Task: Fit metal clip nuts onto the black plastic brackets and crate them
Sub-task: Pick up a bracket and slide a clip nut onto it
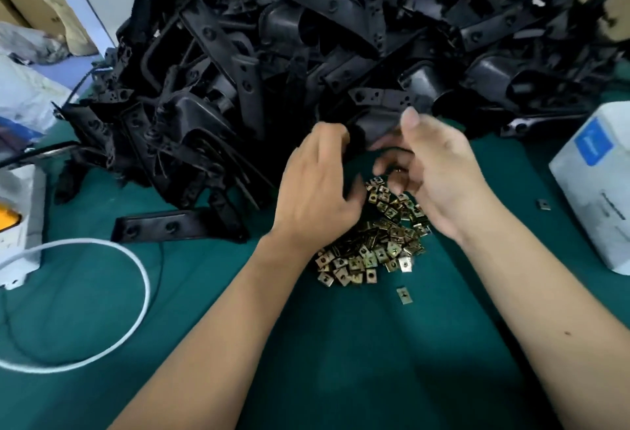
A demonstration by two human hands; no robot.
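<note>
The green desk [341,361] fills the lower half of the frame, and I see the heap of black plastic brackets [306,54] banked across its whole upper half, close enough to draw from without stretching. One flat bracket [177,227] lies apart at the left centre, just below the heap. At the right edge sits a white box [593,191] with a blue label; at the lower left a white cable [136,279] loops over the cloth, running from a white unit [20,218] at the left edge.

My arms come in from the bottom and meet at centre frame. My left hand [317,184] looks curled on a dark bracket piece [375,129] at the foot of the heap, though the blur there stops me being sure of the grip. My right hand [439,174] has its fingers bent inward over the nuts, thumb raised; it may be pinching a nut, but I cannot tell.

The pile of brass-coloured clip nuts [378,235] lies directly under both hands, I judge so each one can be picked and pushed on with little travel. Two strays lie apart: one nut [404,295] below the pile, another nut [543,204] near the box. No crate shows.
</note>
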